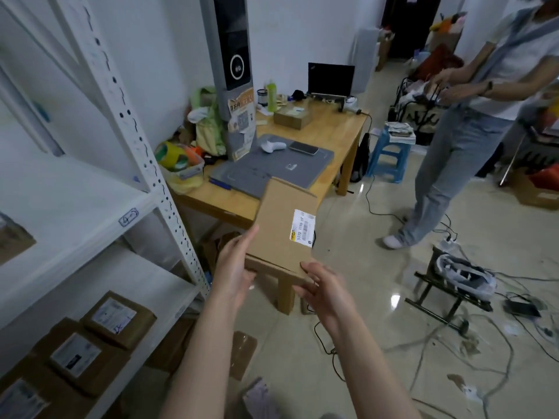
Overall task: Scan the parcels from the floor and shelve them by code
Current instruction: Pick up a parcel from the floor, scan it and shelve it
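- Wooden table [332, 128] ahead, shelving [90, 207] left.
- Parcel [281, 225] above table's corner: left grip [239, 261] flat against its side, right grip [323, 285] pinching near edge.
- Probably light, stiff card; hold opposite edges.

Bare left hand [233, 264], bare right hand [326, 288]

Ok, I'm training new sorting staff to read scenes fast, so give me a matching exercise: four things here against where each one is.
Things: 1 parcel; 2 scanner; 3 laptop; 4 stool.
Places: A on the floor; B on the grey mat; C far end of the desk; D between left hand and right hand.
Pairs: 1-D, 2-B, 3-C, 4-A.
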Demonstrator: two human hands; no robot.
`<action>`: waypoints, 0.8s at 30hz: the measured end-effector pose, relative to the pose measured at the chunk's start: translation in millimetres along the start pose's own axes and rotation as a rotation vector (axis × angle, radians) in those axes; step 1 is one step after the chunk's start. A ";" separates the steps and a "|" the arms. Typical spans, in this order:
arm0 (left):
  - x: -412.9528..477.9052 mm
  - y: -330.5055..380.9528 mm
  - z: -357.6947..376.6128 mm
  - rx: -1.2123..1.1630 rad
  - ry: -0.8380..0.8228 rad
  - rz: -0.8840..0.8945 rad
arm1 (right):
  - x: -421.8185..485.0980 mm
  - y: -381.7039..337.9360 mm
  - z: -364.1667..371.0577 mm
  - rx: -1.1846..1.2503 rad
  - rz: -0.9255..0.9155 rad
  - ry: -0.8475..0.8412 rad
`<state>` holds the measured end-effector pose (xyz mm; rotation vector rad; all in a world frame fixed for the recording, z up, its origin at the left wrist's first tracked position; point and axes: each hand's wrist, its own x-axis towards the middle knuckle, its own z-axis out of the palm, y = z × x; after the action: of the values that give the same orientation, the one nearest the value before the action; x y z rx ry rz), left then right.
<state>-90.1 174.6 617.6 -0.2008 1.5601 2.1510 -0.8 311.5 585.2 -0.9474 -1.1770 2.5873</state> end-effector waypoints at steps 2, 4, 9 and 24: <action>14.5 -0.9 2.4 -0.097 0.034 0.027 | 19.0 -2.1 10.1 0.014 0.029 -0.038; 28.7 -6.6 8.9 -0.146 0.092 0.038 | 38.3 -5.7 17.4 -0.027 0.040 -0.082; 77.2 -18.8 23.0 -0.156 0.282 0.044 | 98.9 -16.3 29.5 -0.203 0.078 -0.218; 189.0 14.4 63.7 -0.250 0.710 0.107 | 371.3 -83.2 27.2 -0.935 0.017 -0.001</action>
<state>-252.7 284.5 579.3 -1.0844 1.6575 2.5101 -320.9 489.4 478.0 -1.0540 -2.4425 1.9704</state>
